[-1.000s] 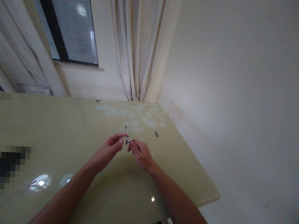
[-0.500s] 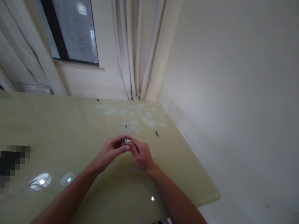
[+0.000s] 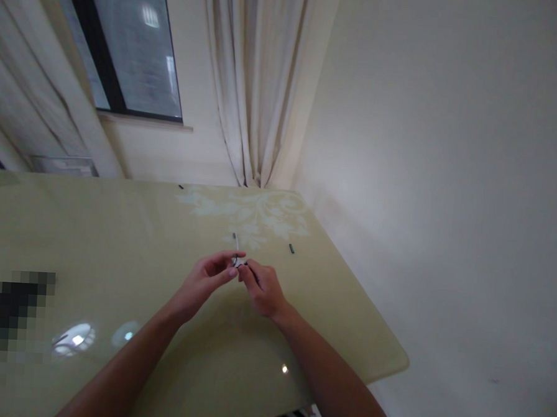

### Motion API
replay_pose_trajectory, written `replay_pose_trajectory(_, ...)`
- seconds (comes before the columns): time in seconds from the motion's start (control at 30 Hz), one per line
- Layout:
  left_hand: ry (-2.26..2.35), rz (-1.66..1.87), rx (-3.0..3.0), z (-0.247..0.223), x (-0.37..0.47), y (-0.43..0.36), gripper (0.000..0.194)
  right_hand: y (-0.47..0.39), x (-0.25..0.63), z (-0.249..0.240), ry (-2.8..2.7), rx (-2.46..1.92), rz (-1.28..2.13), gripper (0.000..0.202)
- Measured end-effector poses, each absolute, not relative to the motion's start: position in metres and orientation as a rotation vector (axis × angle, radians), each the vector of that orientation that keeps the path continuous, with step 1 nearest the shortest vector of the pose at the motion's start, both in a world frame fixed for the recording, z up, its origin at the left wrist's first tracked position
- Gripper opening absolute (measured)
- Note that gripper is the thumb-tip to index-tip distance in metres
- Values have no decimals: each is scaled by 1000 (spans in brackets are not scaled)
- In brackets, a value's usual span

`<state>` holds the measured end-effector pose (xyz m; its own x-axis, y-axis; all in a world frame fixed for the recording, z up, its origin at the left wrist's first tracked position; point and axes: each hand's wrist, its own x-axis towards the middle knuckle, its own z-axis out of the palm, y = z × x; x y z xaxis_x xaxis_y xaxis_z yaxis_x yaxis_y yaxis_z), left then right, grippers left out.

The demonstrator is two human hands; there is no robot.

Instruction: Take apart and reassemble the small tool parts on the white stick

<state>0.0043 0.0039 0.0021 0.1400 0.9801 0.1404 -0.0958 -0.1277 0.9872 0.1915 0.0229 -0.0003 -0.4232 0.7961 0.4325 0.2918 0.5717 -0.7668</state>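
My left hand [image 3: 209, 274] and my right hand [image 3: 262, 288] meet above the table. Between their fingertips is a small white-and-dark piece [image 3: 239, 264], too small to name. The left thumb and forefinger close around it from the left. From the right, my right hand is closed at the same piece, its thumb and finger pressed together. A dark edge shows along the right fingers, but I cannot make out what it is. Just past the fingertips lies a thin white strip with a dark end [image 3: 236, 238]; its near end is hidden by my left hand.
A small dark bar [image 3: 292, 248] lies on the pale green glossy table [image 3: 347, 324] to the right of my hands. Another small dark piece [image 3: 181, 186] sits by the far edge. A blurred-out dark patch [image 3: 11, 313] covers the left side. The wall stands along the right.
My left thumb has drawn back slightly to the left, so a gap shows between it and the right fingers. The small piece stays between the hands, and the things on the table have not moved.
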Motion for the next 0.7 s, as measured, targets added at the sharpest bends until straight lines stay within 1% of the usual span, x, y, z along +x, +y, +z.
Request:
replay_pose_trajectory(0.37, 944, 1289, 1370, 8, 14, 0, 39, 24, 191, -1, -1967, -867, 790, 46)
replay_pose_trajectory(0.53, 939, 1265, 1374, 11, 14, -1, 43, 24, 192, -1, -1982, -874, 793, 48)
replay_pose_trajectory(0.7, 933, 1273, 1354, 13, 15, -2, 41, 24, 193, 0, -1986, -851, 809, 49)
